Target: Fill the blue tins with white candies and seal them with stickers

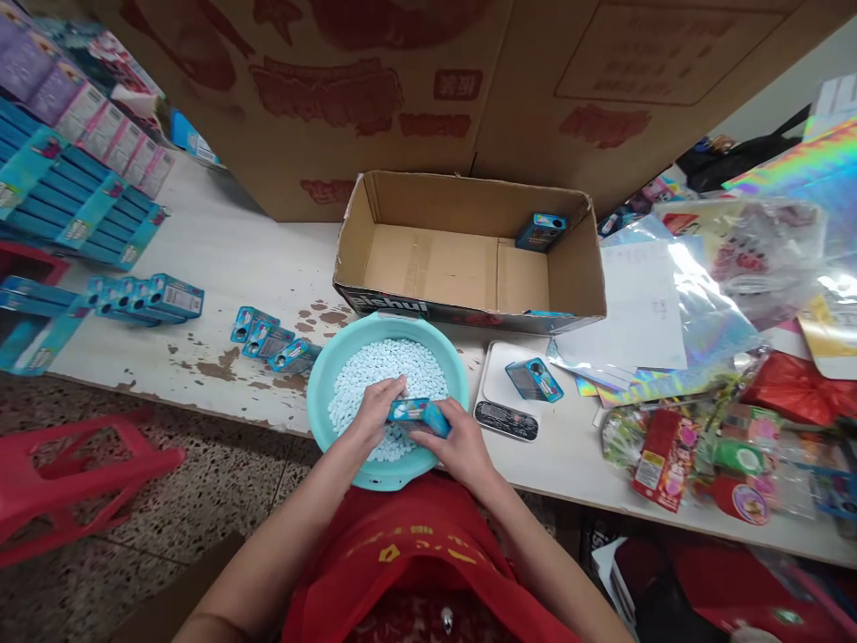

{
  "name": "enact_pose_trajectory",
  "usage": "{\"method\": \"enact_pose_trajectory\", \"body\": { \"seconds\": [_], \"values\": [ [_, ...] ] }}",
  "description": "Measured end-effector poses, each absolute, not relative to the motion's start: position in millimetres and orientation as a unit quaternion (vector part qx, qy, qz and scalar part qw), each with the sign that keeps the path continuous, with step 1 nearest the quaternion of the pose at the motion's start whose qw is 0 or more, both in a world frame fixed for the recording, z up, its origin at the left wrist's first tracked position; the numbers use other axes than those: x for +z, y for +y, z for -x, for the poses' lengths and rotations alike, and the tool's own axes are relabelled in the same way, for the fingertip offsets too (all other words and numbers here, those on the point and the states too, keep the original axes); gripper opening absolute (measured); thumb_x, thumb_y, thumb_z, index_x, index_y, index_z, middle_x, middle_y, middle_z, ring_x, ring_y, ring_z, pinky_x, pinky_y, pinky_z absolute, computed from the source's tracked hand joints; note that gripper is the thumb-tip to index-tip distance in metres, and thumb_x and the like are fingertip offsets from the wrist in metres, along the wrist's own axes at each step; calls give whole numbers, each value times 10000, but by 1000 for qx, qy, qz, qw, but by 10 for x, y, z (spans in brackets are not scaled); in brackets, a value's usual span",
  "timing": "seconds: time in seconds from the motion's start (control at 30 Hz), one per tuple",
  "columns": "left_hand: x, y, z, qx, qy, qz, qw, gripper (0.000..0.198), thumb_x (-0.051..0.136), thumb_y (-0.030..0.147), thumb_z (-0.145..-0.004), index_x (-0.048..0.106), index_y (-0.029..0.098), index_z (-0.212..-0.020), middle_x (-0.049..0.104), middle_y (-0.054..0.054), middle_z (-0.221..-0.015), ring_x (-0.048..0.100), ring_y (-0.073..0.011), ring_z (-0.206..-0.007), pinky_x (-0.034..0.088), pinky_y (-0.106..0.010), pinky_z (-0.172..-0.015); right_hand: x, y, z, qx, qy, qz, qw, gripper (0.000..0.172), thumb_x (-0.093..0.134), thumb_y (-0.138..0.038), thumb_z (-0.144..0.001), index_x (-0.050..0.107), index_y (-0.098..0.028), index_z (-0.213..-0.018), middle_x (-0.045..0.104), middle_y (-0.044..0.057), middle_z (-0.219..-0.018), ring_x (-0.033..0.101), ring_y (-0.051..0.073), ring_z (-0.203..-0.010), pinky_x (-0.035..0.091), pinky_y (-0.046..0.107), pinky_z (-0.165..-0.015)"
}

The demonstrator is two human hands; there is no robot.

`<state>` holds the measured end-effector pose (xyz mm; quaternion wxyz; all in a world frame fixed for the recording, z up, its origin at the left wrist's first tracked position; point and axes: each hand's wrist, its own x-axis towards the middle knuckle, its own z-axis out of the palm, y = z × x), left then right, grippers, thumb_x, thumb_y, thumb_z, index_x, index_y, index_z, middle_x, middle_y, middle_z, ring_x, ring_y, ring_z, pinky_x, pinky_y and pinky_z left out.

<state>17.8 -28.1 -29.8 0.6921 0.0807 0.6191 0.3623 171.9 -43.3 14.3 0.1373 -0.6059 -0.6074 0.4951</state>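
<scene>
A teal bowl (pixel 326 371) full of small white pellets (pixel 381 371) sits at the table's near edge. Over its near side both hands meet on one small blue box (pixel 416 413). My left hand (pixel 375 413) pinches the box's left end, fingers curled and touching the pellets. My right hand (pixel 459 444) grips the box's right end from below. Another blue box (pixel 534 379) rests on a small white scale (pixel 503 393) just right of the bowl. One more blue box (pixel 541 230) lies inside the open cardboard carton (pixel 435 308) behind the bowl.
Loose blue boxes (pixel 271 341) lie left of the bowl, more (pixel 147 297) farther left beside stacked teal cartons (pixel 73 205). Shiny foil sheets (pixel 689 330) and snack packets (pixel 696 451) crowd the right. A red stool (pixel 73 473) stands at floor left. A big carton (pixel 428 80) walls the back.
</scene>
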Motion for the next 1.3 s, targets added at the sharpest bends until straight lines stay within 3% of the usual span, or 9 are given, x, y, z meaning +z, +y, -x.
{"method": "enact_pose_trajectory", "body": {
  "seconds": [0.1,0.2,0.27,0.43,0.6,0.8,1.07,1.3],
  "values": [
    [-238,-199,-84,362,548,-9,754,419,742,525,-616,548,154,-639,377,69,-433,298,-36,-344,149,-174,-331,153,-484,-1813,567,-531,585,233,260,765,-358,-664,642,-208,-837,591,14,-847,570,184,-797,462,288,-728],
    [-230,-150,-39,382,526,34,759,421,743,504,-628,516,149,-631,479,34,-506,375,-33,-371,187,-153,-328,163,-559,-1899,615,-443,579,299,368,805,-390,-605,646,-208,-883,614,18,-886,585,187,-810,488,292,-731],
    [-250,-135,-90,365,555,13,748,420,736,499,-646,524,137,-628,540,4,-564,407,-30,-384,211,-148,-330,162,-628,-1964,623,-407,581,330,422,832,-390,-558,654,-209,-895,626,26,-919,597,197,-831,502,302,-745],
    [-237,41,-566,346,522,-43,779,439,741,519,-641,534,132,-635,472,35,-507,370,-21,-347,178,-148,-326,144,-821,-2237,582,-305,637,403,504,856,-374,-507,646,-220,-938,642,30,-969,625,214,-861,518,339,-781],
    [-151,491,-1425,390,448,-77,801,499,722,588,-629,483,152,-588,344,79,-411,292,-14,-309,142,-153,-327,194,-987,-2615,511,-266,702,419,439,831,-361,-549,630,-204,-906,675,20,-864,631,202,-800,516,330,-766],
    [-234,859,-2236,468,482,-141,728,551,705,640,-599,451,155,-531,392,59,-462,343,-20,-353,193,-167,-342,172,-1273,-2931,461,-215,738,443,421,801,-346,-614,613,-191,-958,698,21,-854,631,191,-776,509,320,-764],
    [-326,914,-2440,515,499,-181,674,531,677,633,-642,447,170,-519,407,55,-422,473,-79,-388,341,-197,-407,44,-1475,-3131,430,-180,759,454,403,792,-342,-626,612,-182,-949,709,28,-870,634,194,-793,501,333,-788],
    [-248,913,-2436,511,490,-198,678,508,652,643,-661,464,176,-594,419,66,-448,533,-96,-413,359,-196,-425,23,-1413,-3188,425,-172,765,453,390,793,-355,-619,616,-178,-918,713,28,-850,632,191,-770,504,337,-779]
  ]
}}
